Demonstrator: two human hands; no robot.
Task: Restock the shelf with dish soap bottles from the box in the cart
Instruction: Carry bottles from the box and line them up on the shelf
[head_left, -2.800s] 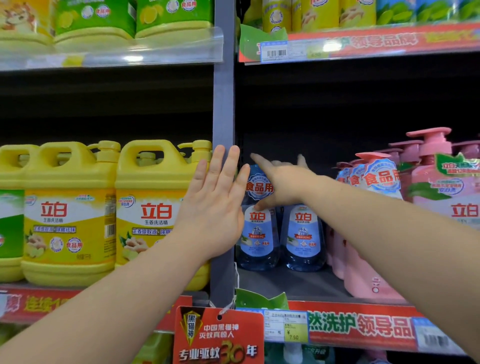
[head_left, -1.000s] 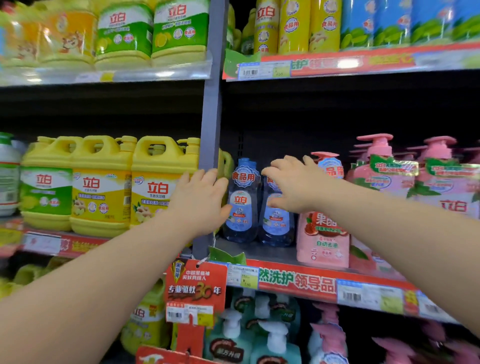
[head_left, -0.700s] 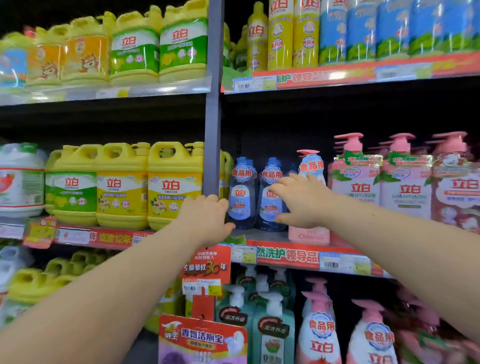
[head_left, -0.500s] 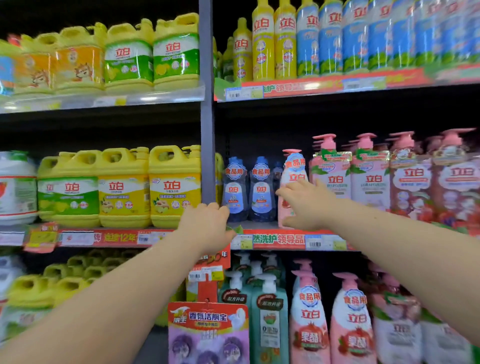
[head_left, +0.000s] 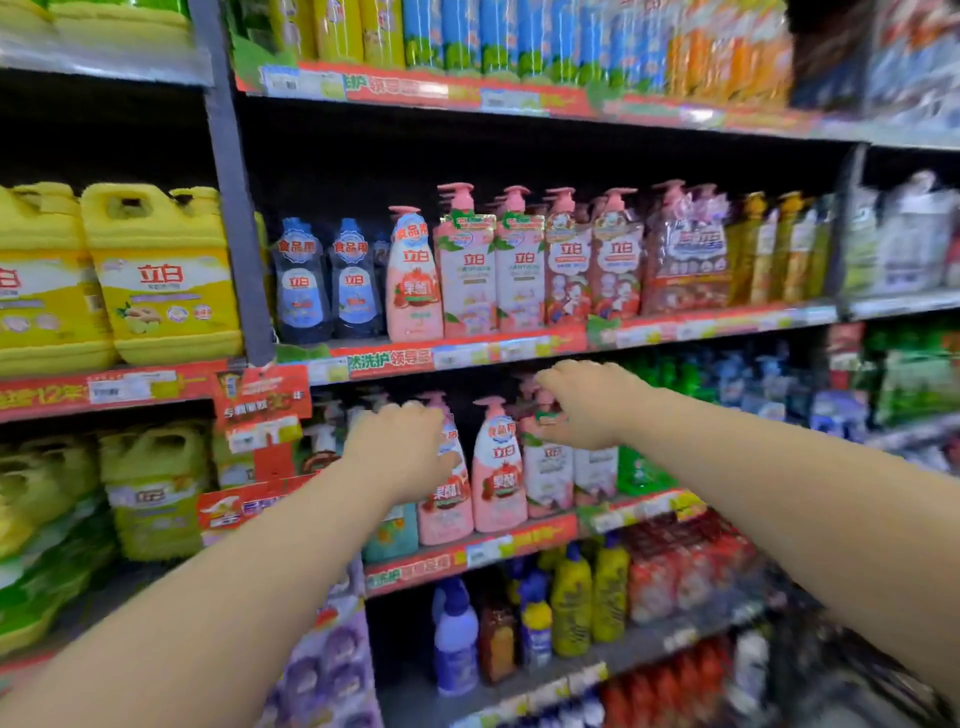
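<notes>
My left hand (head_left: 402, 449) and right hand (head_left: 589, 405) loose, holding nothing (bit blurry). Both below shelf edge (head_left: 395, 361). Two blue bottles (head_left: 302, 291) up there, dark room above.

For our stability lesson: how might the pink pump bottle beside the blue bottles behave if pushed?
The pink pump bottle looks tall and narrow, so probably tips easily. Its smooth plastic may slip; the pump neck aids grip.
</notes>
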